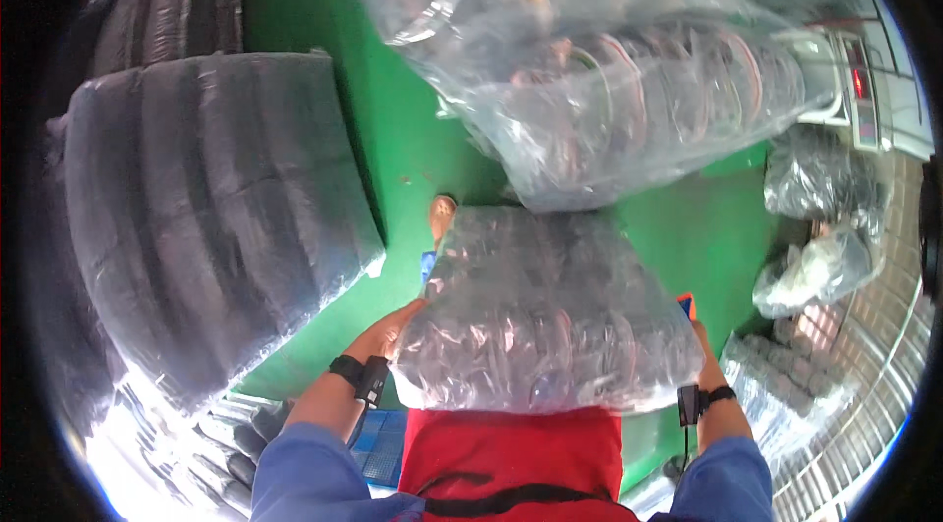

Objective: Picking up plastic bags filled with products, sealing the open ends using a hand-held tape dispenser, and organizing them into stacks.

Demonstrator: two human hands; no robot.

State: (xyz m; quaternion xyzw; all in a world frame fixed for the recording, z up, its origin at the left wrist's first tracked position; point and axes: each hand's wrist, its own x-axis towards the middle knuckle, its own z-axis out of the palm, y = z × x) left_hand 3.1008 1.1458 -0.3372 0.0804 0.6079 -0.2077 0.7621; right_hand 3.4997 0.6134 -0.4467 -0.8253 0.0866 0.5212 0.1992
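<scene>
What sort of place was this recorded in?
Likely a packing or storage area, perhaps in a factory or warehouse: a big dark plastic-wrapped bundle at left, a clear-wrapped pack between the person's arms, and a device with a lit red display at right.

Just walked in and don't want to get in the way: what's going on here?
A person's left hand and right hand are at opposite sides of a clear plastic-wrapped bundle in front of them; the exact grip can't be made out. Beyond it is a larger clear bag, and a dark wrapped bale is off to the left.
</scene>
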